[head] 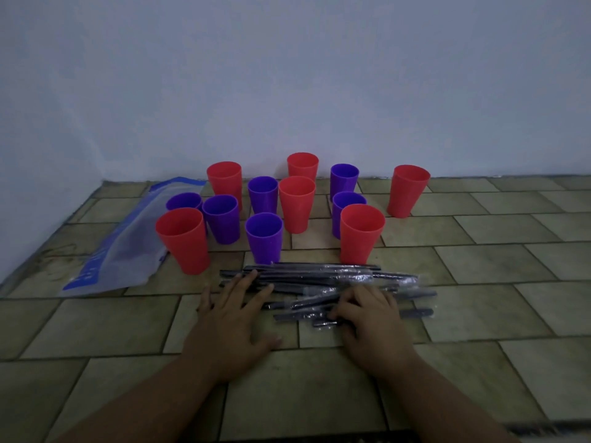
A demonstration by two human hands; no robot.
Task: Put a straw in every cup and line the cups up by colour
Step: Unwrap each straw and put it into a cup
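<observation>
Several red cups [184, 239] and several purple cups [264, 238] stand upright and mixed together on the tiled floor, all without straws. In front of them lies a loose pile of dark straws in clear wrappers [323, 278]. My left hand [235, 310] rests flat on the floor with its fingers spread, fingertips touching the left end of the pile. My right hand [367, 318] lies on the right part of the pile, its fingers curled over some of the wrapped straws.
A clear plastic bag with blue print [128, 244] lies on the floor left of the cups. A pale wall [287, 84] stands just behind the cups. One red cup [407, 190] stands apart at the right.
</observation>
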